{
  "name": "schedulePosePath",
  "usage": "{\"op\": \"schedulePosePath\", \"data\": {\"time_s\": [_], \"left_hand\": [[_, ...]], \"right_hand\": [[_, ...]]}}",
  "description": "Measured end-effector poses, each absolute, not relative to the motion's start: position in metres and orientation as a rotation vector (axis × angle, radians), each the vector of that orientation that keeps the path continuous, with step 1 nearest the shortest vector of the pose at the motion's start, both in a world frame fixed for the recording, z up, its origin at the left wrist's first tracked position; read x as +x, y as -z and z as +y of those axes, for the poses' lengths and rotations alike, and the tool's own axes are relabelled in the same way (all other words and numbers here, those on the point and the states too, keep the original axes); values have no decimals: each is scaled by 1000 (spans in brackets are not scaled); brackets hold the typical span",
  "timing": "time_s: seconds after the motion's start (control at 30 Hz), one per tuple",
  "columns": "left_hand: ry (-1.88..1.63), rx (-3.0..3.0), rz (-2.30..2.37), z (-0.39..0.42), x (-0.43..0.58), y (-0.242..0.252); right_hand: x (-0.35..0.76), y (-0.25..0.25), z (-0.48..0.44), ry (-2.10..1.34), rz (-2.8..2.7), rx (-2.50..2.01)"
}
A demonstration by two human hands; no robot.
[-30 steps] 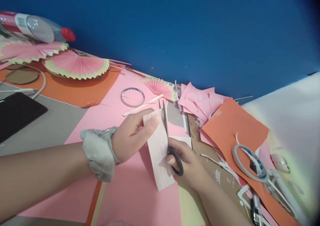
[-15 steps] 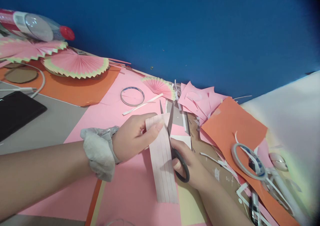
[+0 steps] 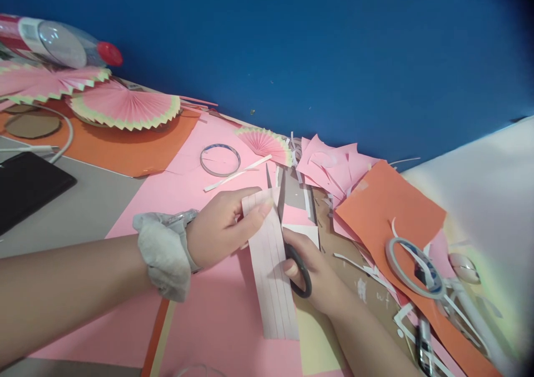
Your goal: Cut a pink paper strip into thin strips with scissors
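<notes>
A pale pink paper strip marked with long lines hangs from my left hand, pinched at its upper end between thumb and fingers. My right hand grips a pair of scissors by the black handles. The scissors' blades point away from me and lie around the strip's top right edge, parted a little. Part of one blade is hidden behind the paper. Beneath both hands lie large pink sheets and a pale yellow sheet.
Pink pleated paper fans and a red-capped bottle stand at the back left. A roll of tape lies ahead. Orange paper, another tape roll, a cutter and scraps are on the right. A blue wall rises behind.
The scissors and my right hand have shifted slightly left, and the blades have drawn somewhat closer together at the strip's edge. My left hand keeps its hold.
</notes>
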State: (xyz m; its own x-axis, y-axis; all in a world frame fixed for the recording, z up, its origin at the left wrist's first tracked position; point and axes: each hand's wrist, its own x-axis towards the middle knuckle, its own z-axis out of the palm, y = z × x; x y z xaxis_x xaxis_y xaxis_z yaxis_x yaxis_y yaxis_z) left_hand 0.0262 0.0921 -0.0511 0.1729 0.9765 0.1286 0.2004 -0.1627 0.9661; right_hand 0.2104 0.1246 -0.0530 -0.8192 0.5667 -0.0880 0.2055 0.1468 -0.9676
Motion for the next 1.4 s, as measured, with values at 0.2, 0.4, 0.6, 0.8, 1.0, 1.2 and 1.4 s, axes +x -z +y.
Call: {"op": "schedulePosePath", "data": {"time_s": [0.2, 0.4, 0.6, 0.8, 1.0, 1.2, 1.4], "left_hand": [[-1078, 1550, 1177, 93, 26, 51], [-1073, 1537, 1179, 92, 27, 50], [-1046, 1559, 1153, 91, 27, 50], [-1013, 1563, 1149, 92, 27, 51], [-1025, 1550, 1141, 92, 27, 50], [-1015, 1566, 1143, 91, 26, 50], [-1001, 1569, 1142, 92, 27, 51]], "right_hand": [[210, 54, 124, -1735, -2102, -744], [210, 55, 125, -1733, -2115, -729], [210, 53, 124, -1671, -2160, -746], [210, 51, 124, -1685, -2151, -737], [210, 54, 124, -1775, -2093, -738], [211, 54, 123, -1753, -2112, -764], [211, 54, 124, -1709, -2137, -744]]}}
